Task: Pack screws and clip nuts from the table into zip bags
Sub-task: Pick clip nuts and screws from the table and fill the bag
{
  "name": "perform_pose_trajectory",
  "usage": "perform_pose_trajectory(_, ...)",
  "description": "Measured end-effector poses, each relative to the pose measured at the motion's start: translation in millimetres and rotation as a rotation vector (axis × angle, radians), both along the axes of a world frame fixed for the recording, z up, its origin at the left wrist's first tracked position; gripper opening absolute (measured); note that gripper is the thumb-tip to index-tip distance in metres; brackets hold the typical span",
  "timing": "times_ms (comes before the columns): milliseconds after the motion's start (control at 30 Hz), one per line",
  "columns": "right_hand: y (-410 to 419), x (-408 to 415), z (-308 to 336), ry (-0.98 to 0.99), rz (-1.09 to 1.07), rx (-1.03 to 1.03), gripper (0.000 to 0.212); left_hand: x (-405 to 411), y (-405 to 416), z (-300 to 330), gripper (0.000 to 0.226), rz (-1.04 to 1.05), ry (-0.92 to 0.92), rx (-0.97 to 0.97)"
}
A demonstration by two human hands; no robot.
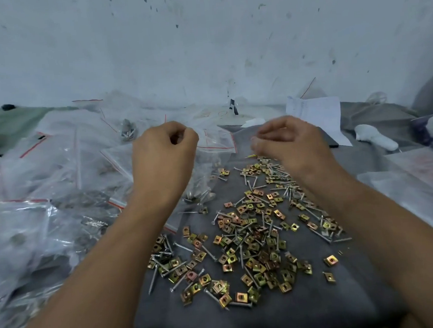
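Brass-coloured clip nuts [253,249] and silver screws [154,278] lie mixed in a wide scatter on the grey cloth [286,313]. My left hand [163,155] is raised over the far left of the scatter, its curled fingers pinching the top of a clear zip bag [216,144] with a red strip. The bag hangs under that hand with some screws in its bottom. To the right of the bag's mouth, my right hand [289,142] hovers with its fingertips bunched together. They are blurred, and what they hold is unclear.
A heap of clear zip bags [55,176], some filled with hardware, covers the left side. White paper sheets [315,114] and a white object [376,138] lie at the back right. More plastic bags [418,174] sit at the right. A stained wall stands behind.
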State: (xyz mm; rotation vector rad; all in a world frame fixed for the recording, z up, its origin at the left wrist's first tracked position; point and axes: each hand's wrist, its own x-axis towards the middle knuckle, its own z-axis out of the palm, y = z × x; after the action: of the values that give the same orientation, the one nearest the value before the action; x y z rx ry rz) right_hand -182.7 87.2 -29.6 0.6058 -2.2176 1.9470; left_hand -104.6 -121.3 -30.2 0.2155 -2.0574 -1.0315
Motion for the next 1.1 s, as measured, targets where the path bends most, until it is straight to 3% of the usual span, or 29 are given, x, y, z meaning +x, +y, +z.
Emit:
perform_pose_trajectory(67, -7.7, 8.7, 13.1, 0.122, 0.068, -0.099, 0.027, 1.0, 3.1, -0.1, 0.025, -0.028, -0.013, -0.006)
perform_pose_trajectory(133, -18.8, 17.1, 20.8, 0.248, 0.147, -0.074, 0.028, 1.8, 7.6, 0.6, 0.021, -0.069, -0.023, 0.003)
perform_pose_trajectory(300, -37.0, 21.1, 18.5, 0.443, 0.131, 0.235, 0.023, -1.4, 16.8, 2.5, 0.019, -0.121, -0.015, 0.017)
perform_pose_trajectory(567, -24.0, 19.9, 12.6, 0.531, 0.085, 0.453, 0.023, -6.9, 24.6, 2.4, 0.018, -0.115, -0.020, 0.117)
perform_pose_trajectory(700, -22.1, 18.7, 13.7, 0.701, -0.003, 0.688, 0.023, -7.9, 26.7, 1.2, 0.018, -0.145, -0.022, 0.115)
perform_pose_trajectory(933, -22.6, 17.4, 12.9, 0.723, -0.153, 0.802, 0.020, -11.7, 24.4, -4.5, 0.018, -0.200, -0.047, 0.187)
perform_pose_trajectory(1100, -9.2, 15.8, 14.1, 0.624, 0.052, 0.738, 0.021, -16.8, 16.3, -4.2, 0.020, -0.264, -0.043, 0.539)
